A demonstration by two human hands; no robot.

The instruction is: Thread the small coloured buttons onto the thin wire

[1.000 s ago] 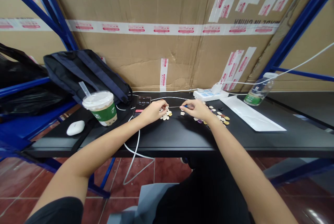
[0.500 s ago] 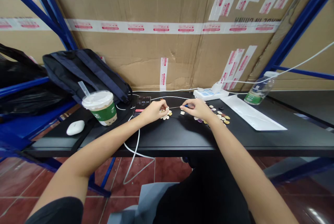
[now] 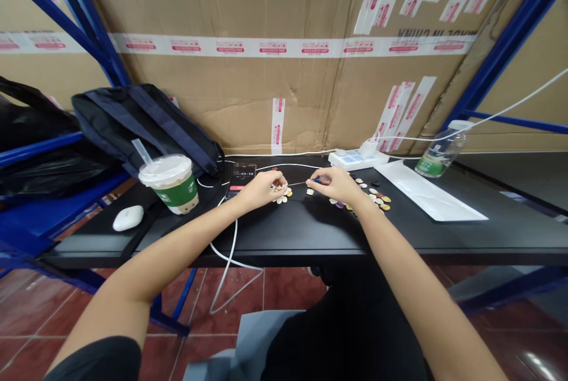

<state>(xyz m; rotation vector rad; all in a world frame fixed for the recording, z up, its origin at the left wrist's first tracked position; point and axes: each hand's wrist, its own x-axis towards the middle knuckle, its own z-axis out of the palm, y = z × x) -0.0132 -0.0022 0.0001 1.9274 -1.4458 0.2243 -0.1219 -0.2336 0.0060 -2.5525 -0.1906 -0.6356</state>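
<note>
My right hand [image 3: 336, 184] is closed around a small blue-handled screwdriver [image 3: 316, 180], its thin shaft pointing left. My left hand [image 3: 267, 187] pinches a pale button [image 3: 284, 188] at its fingertips, and the shaft's tip reaches the button. Whether the tip goes through a hole is too small to tell. Below the left fingers lies a little group of cream and yellow buttons [image 3: 289, 193]. One pale button [image 3: 309, 191] sits by itself between the hands. Around and behind the right hand are scattered several buttons [image 3: 379, 199] in white, yellow, brown, purple and black, partly hidden by the wrist.
A phone [image 3: 242, 175] with a running timer lies behind my left wrist. To the left stand a drink cup [image 3: 173, 186], a white case [image 3: 128, 218] and a backpack [image 3: 146, 120]. A power strip [image 3: 352, 160], white tray [image 3: 430, 191] and bottle [image 3: 439, 156] are right.
Both hands hold nearly the same position, with the screwdriver still against the button. The phone's timer has advanced by a second.
</note>
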